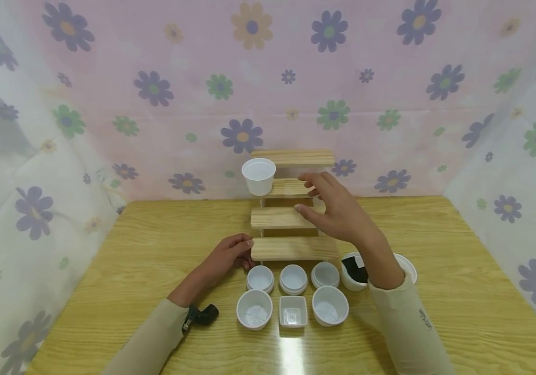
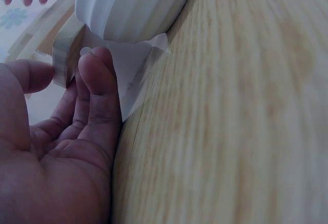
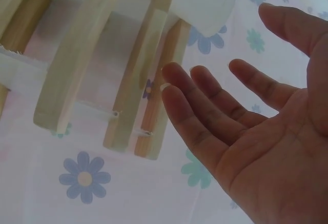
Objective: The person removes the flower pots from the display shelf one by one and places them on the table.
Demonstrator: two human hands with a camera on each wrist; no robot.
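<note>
A wooden stepped shelf (image 1: 294, 249) with several tiers stands at the back of the table. My left hand (image 1: 225, 258) grips the left end of its lowest board; in the left wrist view the thumb presses the board's edge (image 2: 69, 55). A white plastic cup (image 1: 258, 178) stands upright at the left end of the upper tiers. Before the right side of the middle tiers, my right hand (image 1: 338, 208) is held up with nothing in it. Its fingers (image 3: 197, 121) are spread and slightly bent, apart from the boards in the right wrist view.
Several white containers stand in front of the shelf, among them a round jar (image 1: 293, 279), a square dish (image 1: 293, 311) and a round bowl (image 1: 254, 310). Right of them is a white container with a black item (image 1: 355, 270), partly behind the right forearm. Flowered cloth (image 1: 193, 78) hangs behind.
</note>
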